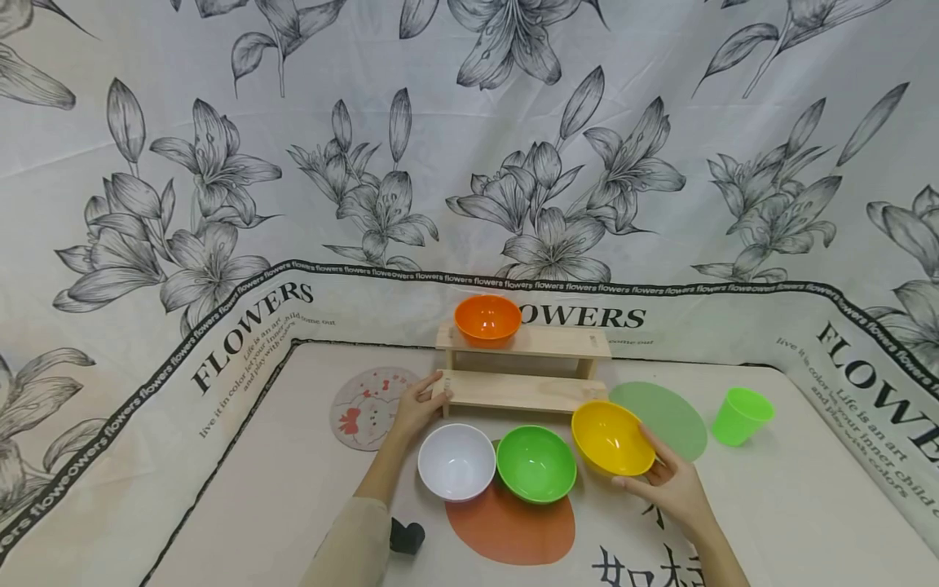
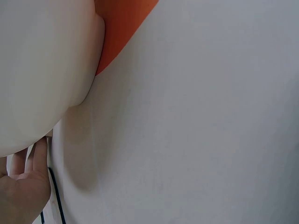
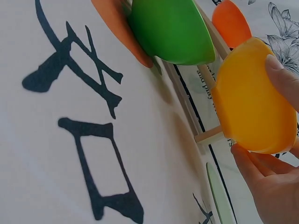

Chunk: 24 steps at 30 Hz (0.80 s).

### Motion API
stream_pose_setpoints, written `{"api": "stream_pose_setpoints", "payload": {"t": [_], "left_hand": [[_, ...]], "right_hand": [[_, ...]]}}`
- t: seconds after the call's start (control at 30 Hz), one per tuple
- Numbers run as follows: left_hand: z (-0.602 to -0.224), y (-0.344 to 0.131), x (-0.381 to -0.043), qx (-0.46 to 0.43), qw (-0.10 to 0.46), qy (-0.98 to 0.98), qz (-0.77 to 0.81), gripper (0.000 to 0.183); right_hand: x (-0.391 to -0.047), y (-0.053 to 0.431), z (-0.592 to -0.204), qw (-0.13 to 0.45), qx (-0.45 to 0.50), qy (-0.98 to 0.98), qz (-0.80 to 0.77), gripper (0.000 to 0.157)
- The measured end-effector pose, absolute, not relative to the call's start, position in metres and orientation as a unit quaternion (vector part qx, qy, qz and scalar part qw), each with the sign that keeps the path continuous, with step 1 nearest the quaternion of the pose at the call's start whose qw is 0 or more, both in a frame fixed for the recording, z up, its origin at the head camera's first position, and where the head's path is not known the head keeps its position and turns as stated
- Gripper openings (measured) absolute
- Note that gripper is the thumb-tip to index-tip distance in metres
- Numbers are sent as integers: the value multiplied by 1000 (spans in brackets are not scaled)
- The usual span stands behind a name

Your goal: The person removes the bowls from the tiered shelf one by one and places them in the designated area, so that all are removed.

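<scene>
My right hand (image 1: 675,485) grips the yellow bowl (image 1: 612,438) at its right side, thumb and fingers on opposite sides of the wall. In the right wrist view the yellow bowl (image 3: 257,98) is tilted. At the left end of a two-step wooden shelf (image 1: 524,391), my left hand (image 1: 423,403) holds the end of the lower board. The white bowl (image 1: 456,462) and the green bowl (image 1: 536,465) stand side by side in front of the shelf. On the upper step sits an orange bowl (image 1: 487,320). The white bowl (image 2: 42,70) partly hides the left hand (image 2: 28,186) in the left wrist view.
A bright green cup (image 1: 742,417) stands at the right, beside a pale green round print (image 1: 663,420). Left of the shelf is a round bunny print (image 1: 370,408). A small black object (image 1: 407,536) lies near the left forearm. Flowered cloth (image 1: 513,204) hangs behind.
</scene>
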State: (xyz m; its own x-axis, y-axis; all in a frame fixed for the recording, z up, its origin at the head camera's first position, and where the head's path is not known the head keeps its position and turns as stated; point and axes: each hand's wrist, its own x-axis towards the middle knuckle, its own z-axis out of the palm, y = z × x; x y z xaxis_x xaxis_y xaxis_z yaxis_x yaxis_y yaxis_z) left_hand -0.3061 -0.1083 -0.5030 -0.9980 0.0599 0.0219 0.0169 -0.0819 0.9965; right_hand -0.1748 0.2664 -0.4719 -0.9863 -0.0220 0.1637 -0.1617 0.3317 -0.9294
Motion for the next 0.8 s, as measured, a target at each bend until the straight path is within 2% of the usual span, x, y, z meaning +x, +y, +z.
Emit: {"api": "stream_pose_setpoints", "payload": {"t": [0.47, 0.8], "left_hand": [[-480, -108, -291, 37, 23, 684, 728, 54], [-481, -108, -292, 39, 21, 683, 729, 54]], "right_hand": [[-168, 266, -478, 28, 1, -829, 558, 92], [-165, 267, -485, 46, 21, -825, 562, 87]]}}
